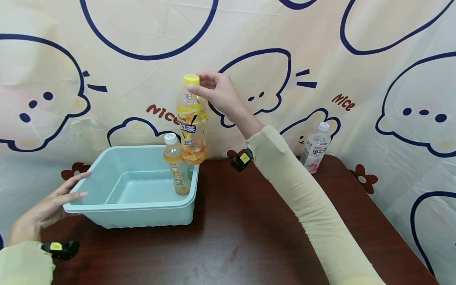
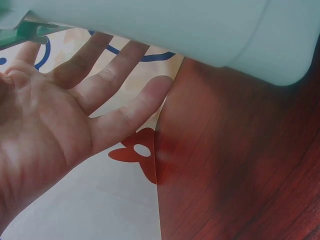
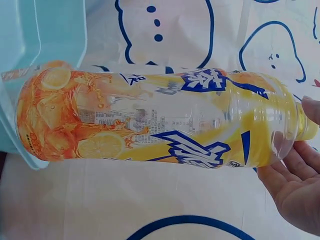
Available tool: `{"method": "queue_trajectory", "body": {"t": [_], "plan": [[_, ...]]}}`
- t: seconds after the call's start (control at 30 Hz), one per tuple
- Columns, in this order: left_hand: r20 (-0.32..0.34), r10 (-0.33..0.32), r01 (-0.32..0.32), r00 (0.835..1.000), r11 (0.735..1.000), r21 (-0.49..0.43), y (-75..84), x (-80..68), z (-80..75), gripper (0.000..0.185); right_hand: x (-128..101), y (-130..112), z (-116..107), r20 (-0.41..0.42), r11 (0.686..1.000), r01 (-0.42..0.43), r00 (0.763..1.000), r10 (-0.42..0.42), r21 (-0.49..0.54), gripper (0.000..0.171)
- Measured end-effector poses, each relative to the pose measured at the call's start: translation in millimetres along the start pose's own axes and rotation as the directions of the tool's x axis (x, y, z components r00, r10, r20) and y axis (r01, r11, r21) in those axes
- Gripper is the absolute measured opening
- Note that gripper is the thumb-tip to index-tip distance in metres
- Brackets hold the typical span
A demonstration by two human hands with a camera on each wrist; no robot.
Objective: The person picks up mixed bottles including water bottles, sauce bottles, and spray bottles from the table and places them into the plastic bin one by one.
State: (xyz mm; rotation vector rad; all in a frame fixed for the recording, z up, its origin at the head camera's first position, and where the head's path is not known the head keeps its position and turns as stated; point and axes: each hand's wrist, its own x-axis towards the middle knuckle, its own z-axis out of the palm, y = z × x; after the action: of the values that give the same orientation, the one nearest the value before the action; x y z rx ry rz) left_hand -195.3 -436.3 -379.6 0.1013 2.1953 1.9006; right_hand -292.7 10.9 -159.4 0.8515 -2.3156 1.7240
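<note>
Indoor tabletop area, exact room type indeterminable: cartoon-printed cloth (image 1: 135, 87) spans the upper frame; dark wood-grain table (image 1: 238, 225) occupies the lower centre

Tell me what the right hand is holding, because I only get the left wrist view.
Observer: The right hand holds a yellow-capped bottle near its cap.
Operator: Is anything inside the pale blue tub?
Observer: Yes, a white-capped bottle with an orange label is in it, toward the right end.
Operator: Any other bottle around?
Observer: One more, a pinkish-bottomed bottle, stands apart at the far right of the table.
</note>
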Motion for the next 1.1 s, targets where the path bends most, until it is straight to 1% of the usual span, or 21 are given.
{"method": "queue_trajectory", "body": {"t": [0.3,0.47,0.7,0.87,1.1], "plan": [[0.028,-0.013,0.014,1.0,0.999,-0.032,0.3,-0.4,-0.3,0.058,-3,1,13,0.047,1.0,0.012,0.999,-0.014,0.027,0.04],[0.045,-0.014,0.016,0.999,0.998,-0.056,1.3,0.1,-0.8,0.056,-4,1,15,0.062,1.0,-0.008,0.998,0.006,0.03,0.04],[0.027,-0.007,0.008,1.0,1.0,-0.018,-0.6,-0.6,-0.7,0.058,-7,3,20,0.078,0.998,-0.043,0.996,0.04,0.04,0.04],[0.028,-0.007,0.007,1.0,1.0,-0.02,-0.4,0.0,-0.8,0.057,-9,3,23,0.081,0.998,-0.017,0.997,0.013,0.053,0.039],[0.025,-0.004,0.005,1.0,1.0,-0.028,-0.2,0.4,-1.8,0.056,-8,1,25,0.084,0.998,-0.027,0.996,0.022,0.057,0.04]]}}
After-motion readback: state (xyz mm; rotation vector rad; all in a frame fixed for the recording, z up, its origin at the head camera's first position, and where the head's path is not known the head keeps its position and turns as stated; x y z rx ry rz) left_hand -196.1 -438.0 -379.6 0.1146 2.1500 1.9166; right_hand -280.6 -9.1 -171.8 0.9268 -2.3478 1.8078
